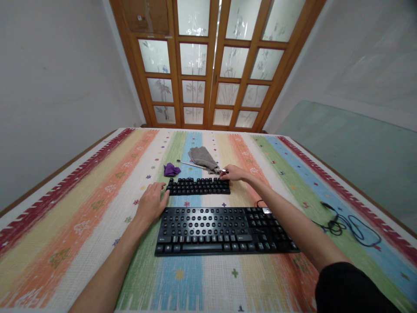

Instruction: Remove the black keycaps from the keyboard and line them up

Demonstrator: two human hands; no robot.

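A black keyboard (208, 248) lies across the striped cloth in front of me, with most of its upper rows stripped of keycaps. Beyond it, loose black keycaps (198, 187) stand packed in rows. My left hand (152, 201) rests at the left end of these rows, thumb and fingers apart around the corner. At the right end, my right hand (230, 173) has its fingers pinched together by the top row. A small shiny metal piece (222, 170) shows at those fingertips, beside the grey cloth; whether they grip it or a keycap is unclear.
Behind the keycaps lie a crumpled purple cloth (171, 170), a folded grey cloth (202, 157) and a thin brush (190, 164). A coiled black cable (335, 225) lies at the right. The striped tablecloth (107, 204) covers the table, and wood-framed glass doors (208, 82) stand behind.
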